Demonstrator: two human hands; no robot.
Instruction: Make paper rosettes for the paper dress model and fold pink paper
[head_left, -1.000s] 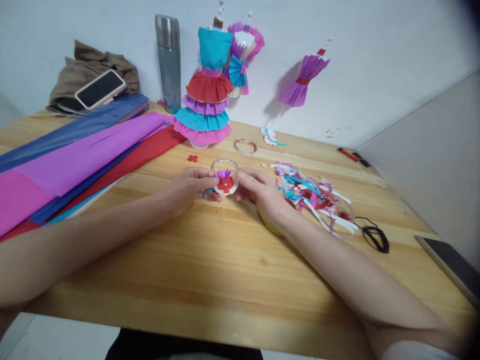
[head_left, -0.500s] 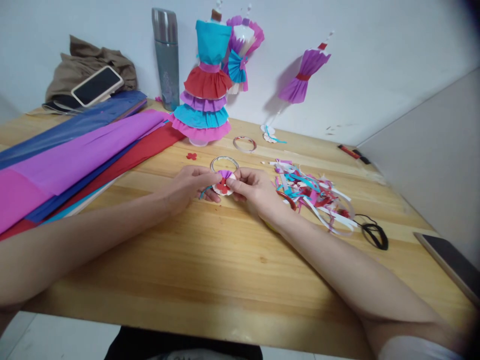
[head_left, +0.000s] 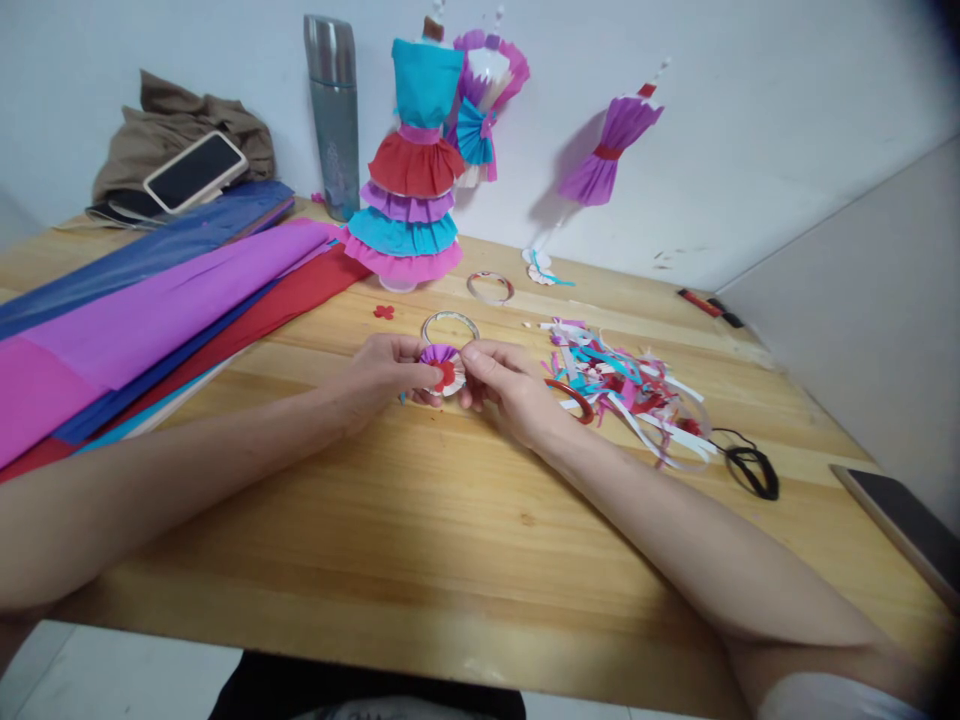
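A small round pleated paper rosette [head_left: 454, 380], purple at the top and whitish below with a red flower shape in its middle, is held up between both hands. My left hand [head_left: 390, 368] pinches its left side, the thumb lying over the red centre. On the right edge, the thumb and fingers of my right hand [head_left: 501, 378] are closed. A clear tape ring [head_left: 450, 318] lies just behind the rosette. Another ring [head_left: 490, 288] rests farther back, and a small red paper flower [head_left: 384, 312] lies to the left.
Folded crepe paper [head_left: 172, 290] covers the left side, near a bottle [head_left: 335, 130] and phone [head_left: 196, 172]. Paper-dressed figures, one in a tiered dress [head_left: 416, 165], stand at the back. Paper scraps [head_left: 622, 380], a black cord [head_left: 752, 472] and another phone [head_left: 900, 525] lie right.
My left thumb has moved onto the rosette's red centre, and my right thumb has shifted up to its edge. The rosette has turned slightly, showing more purple pleats.
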